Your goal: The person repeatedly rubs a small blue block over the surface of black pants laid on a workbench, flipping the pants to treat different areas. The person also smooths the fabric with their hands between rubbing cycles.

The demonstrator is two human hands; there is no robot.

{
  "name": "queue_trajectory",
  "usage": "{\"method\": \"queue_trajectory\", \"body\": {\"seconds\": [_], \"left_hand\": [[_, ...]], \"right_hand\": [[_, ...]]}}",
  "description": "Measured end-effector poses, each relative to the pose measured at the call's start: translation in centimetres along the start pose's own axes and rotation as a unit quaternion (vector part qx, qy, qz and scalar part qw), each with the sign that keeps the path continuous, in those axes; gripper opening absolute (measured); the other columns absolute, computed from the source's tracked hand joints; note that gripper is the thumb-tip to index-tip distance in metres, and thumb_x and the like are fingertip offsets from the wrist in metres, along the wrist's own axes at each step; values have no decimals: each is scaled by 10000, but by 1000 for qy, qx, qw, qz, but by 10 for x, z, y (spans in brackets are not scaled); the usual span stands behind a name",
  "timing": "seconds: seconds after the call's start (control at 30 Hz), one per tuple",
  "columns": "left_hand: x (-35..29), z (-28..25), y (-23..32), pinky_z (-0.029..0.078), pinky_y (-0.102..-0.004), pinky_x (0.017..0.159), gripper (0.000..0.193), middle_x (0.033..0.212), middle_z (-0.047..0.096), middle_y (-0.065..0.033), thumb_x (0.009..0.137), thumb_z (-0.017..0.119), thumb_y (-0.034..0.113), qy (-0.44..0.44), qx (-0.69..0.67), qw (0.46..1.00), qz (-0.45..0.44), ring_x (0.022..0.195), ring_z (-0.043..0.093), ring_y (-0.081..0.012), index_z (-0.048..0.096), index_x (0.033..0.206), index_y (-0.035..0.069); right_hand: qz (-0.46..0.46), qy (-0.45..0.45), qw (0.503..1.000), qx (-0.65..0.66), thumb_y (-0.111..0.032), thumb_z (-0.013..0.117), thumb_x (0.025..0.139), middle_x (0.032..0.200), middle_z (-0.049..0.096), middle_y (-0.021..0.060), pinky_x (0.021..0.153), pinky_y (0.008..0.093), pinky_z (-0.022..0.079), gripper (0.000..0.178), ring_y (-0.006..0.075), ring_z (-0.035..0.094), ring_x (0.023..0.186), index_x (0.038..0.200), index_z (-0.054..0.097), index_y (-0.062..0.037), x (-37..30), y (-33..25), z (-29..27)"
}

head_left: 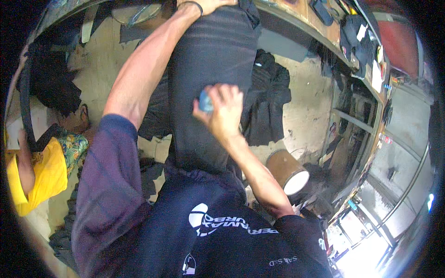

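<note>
A long stretch of black cloth (208,60) runs away from my body, lying smooth over a narrow raised form whose support is hidden. My right hand (225,109) presses on the middle of this cloth. Its fingers and thumb are closed round a small rounded blue object (206,102), too covered to name. At the far end, my left hand (208,5) rests on the cloth with the fingers stretched toward the right. The upper picture edge cuts off part of that hand. A dark band circles the left wrist.
Dark garments (266,99) lie on the floor at both sides of the form. A brown drum with a pale end (287,171) stands near my right forearm. A person in yellow (44,171) is at the left. Shelving (357,116) and a worktop with dark clothes (357,41) line the right.
</note>
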State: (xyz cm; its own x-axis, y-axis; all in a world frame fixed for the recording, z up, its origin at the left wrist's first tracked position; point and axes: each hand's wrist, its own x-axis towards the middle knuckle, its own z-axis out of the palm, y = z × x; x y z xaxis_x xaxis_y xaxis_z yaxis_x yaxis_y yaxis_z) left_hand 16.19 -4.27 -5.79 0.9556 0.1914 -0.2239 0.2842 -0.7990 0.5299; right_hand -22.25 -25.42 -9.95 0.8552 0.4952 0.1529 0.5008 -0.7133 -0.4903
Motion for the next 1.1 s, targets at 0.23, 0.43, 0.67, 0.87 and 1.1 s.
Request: {"method": "queue_trajectory", "body": {"seconds": [0.23,0.43,0.67,0.87,1.1], "left_hand": [[9,15,-2,570,-494,990,1395,1225,754,-248,683,804,841,57,3,997,47,1154,719,-421,286,1633,-40],[7,12,-9,567,-489,1002,1394,1246,742,-268,681,814,832,46,-7,998,47,1172,718,-420,285,1633,-37],[18,11,-4,552,-490,1034,1413,1301,723,-268,689,819,815,63,-25,996,54,1220,698,-417,234,1659,-29],[4,8,-6,526,-484,1080,1395,1404,656,-302,716,786,837,64,14,996,67,1298,650,-422,239,1649,-44],[16,21,-9,539,-464,1058,1359,1392,676,-275,705,801,826,72,22,996,43,1281,666,-411,291,1650,-9]], "right_hand": [[-62,-72,994,61,-328,906,718,1035,631,113,844,481,497,464,331,597,999,1082,732,-98,55,-25,-47],[-25,-3,1000,13,-323,902,701,1145,642,151,944,544,498,524,385,583,1117,1113,699,-71,192,2,-21],[-24,-226,964,135,-298,895,700,1120,647,116,971,516,498,469,349,592,1149,1095,735,-101,40,-30,-28],[55,30,998,-29,-256,901,719,1071,664,111,861,478,493,421,338,607,1010,1060,721,-88,25,-41,-27],[73,-5,997,23,-330,922,723,1090,649,68,882,431,473,478,291,601,1039,1106,726,-122,-5,-63,-39]]}}
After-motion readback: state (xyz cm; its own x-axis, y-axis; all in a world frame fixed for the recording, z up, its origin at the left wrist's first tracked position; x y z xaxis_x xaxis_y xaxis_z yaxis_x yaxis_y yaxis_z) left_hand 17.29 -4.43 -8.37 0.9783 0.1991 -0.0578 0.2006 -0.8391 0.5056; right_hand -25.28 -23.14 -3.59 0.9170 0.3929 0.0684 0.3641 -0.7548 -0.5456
